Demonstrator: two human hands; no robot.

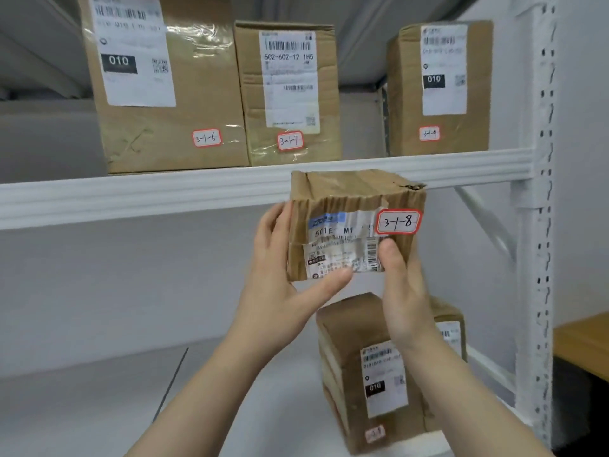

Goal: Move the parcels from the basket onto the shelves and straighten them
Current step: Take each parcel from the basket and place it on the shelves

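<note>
Both hands hold one parcel (349,225) in the air, just before the upper shelf edge (164,196). The left hand (276,285) grips its left side, thumb along the bottom edge; the right hand (402,291) pinches the lower right corner, thumb on the label. The front faces the person, I think so that the sticker (398,222) "3-1-8" can be read. Below, behind the right wrist, a second parcel (372,374) stands on the lower shelf (263,390). Farther, on the upper shelf, stand box 3-1-6 (164,94), box 3-1-7 (290,94) and a right box (438,87); the gap (362,120) between the last two is probably its place. The shelf edge is in the way, so the parcel must rise first. No basket is in view
</note>
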